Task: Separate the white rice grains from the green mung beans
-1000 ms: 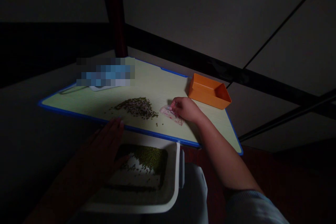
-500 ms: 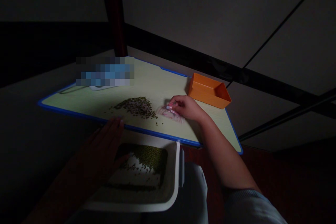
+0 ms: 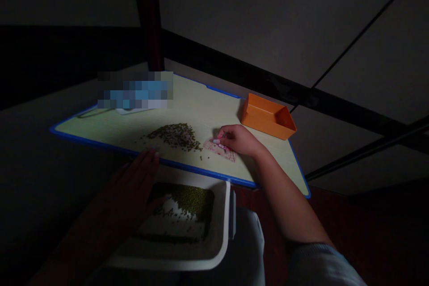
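Observation:
My right hand point(image 3: 238, 139) rests on a pale board with a blue rim point(image 3: 100, 144), fingers curled and pinching a small clear plastic bag with pink marks point(image 3: 221, 149). Just left of the bag lies a loose pile of small green beans point(image 3: 176, 135). My left hand point(image 3: 134, 190) lies in shadow on the left rim of a white tray point(image 3: 219, 241) on my lap, fingers stretched out and gripping its edge. More green beans point(image 3: 192, 199) fill the tray's far part.
An orange plastic box point(image 3: 268, 116) stands at the board's far right corner. A white object with a blurred patch point(image 3: 134, 98) sits at the board's far left. Dark bars and a post cross behind the board. The surroundings are very dim.
My right hand has slid the small bag a little to the left, closer to the bean pile. The left hand and tray have stayed put.

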Demonstrator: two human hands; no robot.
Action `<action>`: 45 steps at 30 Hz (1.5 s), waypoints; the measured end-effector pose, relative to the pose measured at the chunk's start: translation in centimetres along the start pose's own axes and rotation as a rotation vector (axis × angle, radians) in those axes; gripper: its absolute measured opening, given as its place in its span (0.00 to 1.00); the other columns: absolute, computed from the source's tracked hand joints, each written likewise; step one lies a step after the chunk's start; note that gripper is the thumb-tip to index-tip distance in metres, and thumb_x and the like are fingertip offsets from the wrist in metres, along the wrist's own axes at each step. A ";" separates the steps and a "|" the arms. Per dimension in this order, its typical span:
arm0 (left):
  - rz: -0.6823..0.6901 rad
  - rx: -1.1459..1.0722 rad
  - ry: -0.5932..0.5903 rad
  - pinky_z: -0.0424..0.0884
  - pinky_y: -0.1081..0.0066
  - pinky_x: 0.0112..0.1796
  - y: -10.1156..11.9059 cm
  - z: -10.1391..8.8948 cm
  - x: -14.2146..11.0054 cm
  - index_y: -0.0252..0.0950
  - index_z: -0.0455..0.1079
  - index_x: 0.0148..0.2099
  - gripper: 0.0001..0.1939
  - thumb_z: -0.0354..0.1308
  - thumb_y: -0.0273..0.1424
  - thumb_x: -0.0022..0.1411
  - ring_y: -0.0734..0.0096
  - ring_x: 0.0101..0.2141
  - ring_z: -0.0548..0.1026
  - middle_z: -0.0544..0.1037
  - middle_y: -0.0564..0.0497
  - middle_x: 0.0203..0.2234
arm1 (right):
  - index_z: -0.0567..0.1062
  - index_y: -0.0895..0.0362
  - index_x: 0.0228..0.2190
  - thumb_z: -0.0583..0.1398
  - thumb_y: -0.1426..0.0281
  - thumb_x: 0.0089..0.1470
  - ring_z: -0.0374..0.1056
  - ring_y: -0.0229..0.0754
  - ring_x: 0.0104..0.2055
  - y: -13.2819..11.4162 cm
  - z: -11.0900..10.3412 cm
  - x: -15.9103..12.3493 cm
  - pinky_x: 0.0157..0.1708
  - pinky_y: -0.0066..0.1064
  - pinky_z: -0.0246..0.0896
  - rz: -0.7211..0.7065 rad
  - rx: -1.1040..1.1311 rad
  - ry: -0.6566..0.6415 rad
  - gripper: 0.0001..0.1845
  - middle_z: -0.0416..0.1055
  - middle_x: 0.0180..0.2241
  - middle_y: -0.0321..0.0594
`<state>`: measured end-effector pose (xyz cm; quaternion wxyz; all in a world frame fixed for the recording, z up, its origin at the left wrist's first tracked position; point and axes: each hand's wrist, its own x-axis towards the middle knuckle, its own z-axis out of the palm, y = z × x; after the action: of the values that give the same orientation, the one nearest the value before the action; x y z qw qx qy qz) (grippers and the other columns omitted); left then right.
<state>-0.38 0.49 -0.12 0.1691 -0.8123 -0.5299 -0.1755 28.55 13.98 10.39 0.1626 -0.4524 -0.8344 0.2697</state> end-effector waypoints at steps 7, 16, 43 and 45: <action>-0.017 -0.015 -0.008 0.59 0.51 0.59 0.2 -0.1 0.0 0.33 0.33 0.69 0.43 0.43 0.49 0.61 0.50 0.66 0.53 0.51 0.35 0.67 | 0.74 0.60 0.30 0.61 0.71 0.53 0.58 0.32 0.24 0.0 0.4 0.2 0.27 0.26 0.47 -0.024 0.037 -0.014 0.04 0.66 0.20 0.30; 0.023 0.004 0.019 0.63 0.49 0.56 0.1 -0.1 0.0 0.31 0.33 0.69 0.42 0.42 0.48 0.62 0.47 0.65 0.55 0.52 0.33 0.67 | 0.73 0.59 0.29 0.61 0.70 0.53 0.58 0.32 0.24 0.0 0.4 0.1 0.27 0.27 0.48 -0.018 0.058 -0.053 0.04 0.66 0.21 0.30; 0.034 -0.088 0.096 0.64 0.45 0.56 -0.7 1.2 0.1 0.37 0.32 0.69 0.42 0.42 0.49 0.60 0.47 0.65 0.54 0.50 0.38 0.68 | 0.75 0.59 0.29 0.61 0.73 0.52 0.58 0.33 0.25 -0.9 0.5 0.6 0.27 0.28 0.45 0.039 -0.115 0.093 0.02 0.68 0.22 0.34; 0.041 -0.078 0.105 0.64 0.44 0.55 -0.8 1.2 0.0 0.37 0.32 0.69 0.42 0.42 0.49 0.60 0.46 0.65 0.55 0.49 0.38 0.68 | 0.74 0.59 0.29 0.61 0.73 0.52 0.58 0.33 0.25 -0.8 0.3 0.5 0.27 0.28 0.45 0.060 -0.127 0.101 0.02 0.68 0.22 0.34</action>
<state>-0.95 1.32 -1.08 0.1683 -0.8185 -0.4964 -0.2350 27.62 14.02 10.65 0.1671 -0.4998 -0.8265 0.1977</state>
